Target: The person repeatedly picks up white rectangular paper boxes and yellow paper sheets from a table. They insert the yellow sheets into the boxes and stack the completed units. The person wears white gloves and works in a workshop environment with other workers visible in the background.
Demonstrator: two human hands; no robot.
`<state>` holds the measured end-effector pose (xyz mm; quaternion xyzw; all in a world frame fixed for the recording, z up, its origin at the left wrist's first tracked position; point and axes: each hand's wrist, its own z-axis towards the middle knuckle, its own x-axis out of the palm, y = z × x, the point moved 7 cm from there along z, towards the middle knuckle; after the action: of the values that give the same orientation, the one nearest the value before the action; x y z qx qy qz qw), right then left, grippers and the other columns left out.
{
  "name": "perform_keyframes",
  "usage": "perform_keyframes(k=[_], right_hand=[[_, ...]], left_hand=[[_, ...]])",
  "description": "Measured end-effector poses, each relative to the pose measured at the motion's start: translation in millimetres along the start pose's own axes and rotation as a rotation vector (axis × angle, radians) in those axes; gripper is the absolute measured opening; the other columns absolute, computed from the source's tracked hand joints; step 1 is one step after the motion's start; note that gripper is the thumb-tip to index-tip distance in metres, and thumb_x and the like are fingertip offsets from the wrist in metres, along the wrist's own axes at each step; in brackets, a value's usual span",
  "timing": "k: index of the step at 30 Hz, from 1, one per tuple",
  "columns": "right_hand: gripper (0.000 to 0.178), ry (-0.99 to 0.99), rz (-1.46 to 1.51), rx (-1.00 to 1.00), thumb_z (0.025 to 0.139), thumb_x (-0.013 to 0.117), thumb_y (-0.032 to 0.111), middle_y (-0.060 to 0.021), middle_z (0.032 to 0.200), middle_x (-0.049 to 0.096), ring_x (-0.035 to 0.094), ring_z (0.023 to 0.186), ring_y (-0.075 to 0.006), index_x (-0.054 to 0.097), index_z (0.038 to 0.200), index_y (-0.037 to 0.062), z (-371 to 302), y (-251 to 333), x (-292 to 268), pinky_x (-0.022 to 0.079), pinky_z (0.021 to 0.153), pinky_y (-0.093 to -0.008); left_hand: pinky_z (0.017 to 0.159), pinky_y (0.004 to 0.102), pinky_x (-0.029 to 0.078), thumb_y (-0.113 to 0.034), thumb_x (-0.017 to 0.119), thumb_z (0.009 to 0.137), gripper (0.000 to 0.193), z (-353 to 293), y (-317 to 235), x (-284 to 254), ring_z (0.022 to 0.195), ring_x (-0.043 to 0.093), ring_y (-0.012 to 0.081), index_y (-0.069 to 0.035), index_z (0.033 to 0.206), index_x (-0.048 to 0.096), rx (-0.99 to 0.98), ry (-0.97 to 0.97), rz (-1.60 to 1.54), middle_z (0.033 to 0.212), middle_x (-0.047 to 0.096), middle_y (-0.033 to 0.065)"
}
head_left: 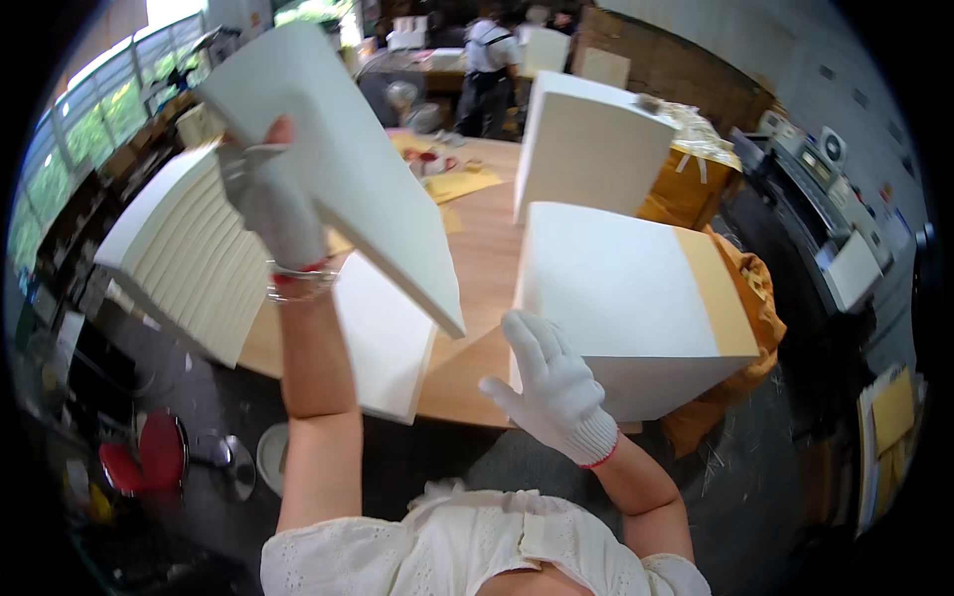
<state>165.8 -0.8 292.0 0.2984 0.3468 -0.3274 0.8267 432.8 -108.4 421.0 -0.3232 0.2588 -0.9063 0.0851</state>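
Observation:
My left hand [278, 214], in a white glove, grips a thick white slab [368, 169] that looks like a block of paper. The slab is raised and tilted over the table, and part of my fingers is hidden or blurred. My gloved right hand [552, 387] has its fingers stretched out and holds nothing. It is by the near left corner of a large white paper stack [616, 278] with a tan strip. Below the slab, a flat white stack [383, 338] lies on the wooden table [475, 382]. At the left stands a stack of several white blocks [184, 243] with a ridged side.
Behind the large stack stands another white block [596, 144]. Orange cloth [745, 288] hangs at the right, and yellow paper [462, 185] lies at the back. A person [489, 70] stands beyond the table. A red chair [149, 452] is on the floor at left.

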Motion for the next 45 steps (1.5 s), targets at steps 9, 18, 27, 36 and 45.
perform_keyframes(k=[9, 18, 27, 36, 45], right_hand=[[0.069, -0.171, 0.88, 0.316, 0.081, 0.074, 0.016, -0.0166, 0.126, 0.054, 0.055, 0.115, -0.0294, 0.038, 0.138, 0.0006, -14, -31, 241, 0.048, 0.094, -0.0376], [0.052, -0.02, 1.507, 0.926, 0.089, 0.066, 0.008, -0.0118, 0.121, 0.056, 0.059, 0.105, -0.0196, 0.042, 0.134, 0.0016, -32, -33, 359, 0.049, 0.091, -0.034], [0.061, 0.4, 0.601, 0.6, 0.081, 0.073, 0.026, -0.0201, 0.123, 0.052, 0.056, 0.11, -0.0305, 0.046, 0.132, 0.008, -32, -8, 309, 0.047, 0.09, -0.0426], [0.063, 0.574, 0.053, 0.287, 0.07, 0.082, 0.028, -0.0194, 0.116, 0.044, 0.056, 0.097, -0.0405, 0.05, 0.122, 0.0127, -34, 26, 305, 0.052, 0.075, -0.0484], [0.06, 0.558, 0.08, 0.248, 0.071, 0.082, 0.027, -0.0222, 0.119, 0.045, 0.058, 0.096, -0.0413, 0.051, 0.121, 0.0131, -32, 25, 306, 0.053, 0.075, -0.048]], left_hand=[[0.088, 0.0396, 0.054, -0.003, 0.066, 0.08, 0.05, -136, 0, 8, 0.109, 0.062, 0.0394, -0.002, 0.129, 0.056, 0.479, 0.276, 0.488, 0.129, 0.058, 0.0222], [0.088, 0.0384, 0.052, -0.015, 0.068, 0.085, 0.045, -159, 177, -119, 0.109, 0.06, 0.031, -0.005, 0.127, 0.054, -0.287, 0.635, 0.539, 0.125, 0.058, 0.0161], [0.098, 0.0342, 0.045, -0.011, 0.066, 0.083, 0.044, -133, 182, -395, 0.118, 0.054, 0.0336, -0.004, 0.126, 0.057, -0.66, 0.957, 1.06, 0.134, 0.054, 0.0182], [0.088, 0.0313, 0.052, -0.001, 0.065, 0.082, 0.037, -133, 204, -422, 0.104, 0.064, 0.0273, -0.001, 0.119, 0.063, -0.627, 1.041, 0.987, 0.131, 0.056, 0.0184], [0.086, 0.0333, 0.052, -0.012, 0.072, 0.079, 0.032, -130, 207, -430, 0.101, 0.065, 0.0286, -0.004, 0.11, 0.068, -0.46, 1.047, 1.043, 0.111, 0.068, 0.015]])
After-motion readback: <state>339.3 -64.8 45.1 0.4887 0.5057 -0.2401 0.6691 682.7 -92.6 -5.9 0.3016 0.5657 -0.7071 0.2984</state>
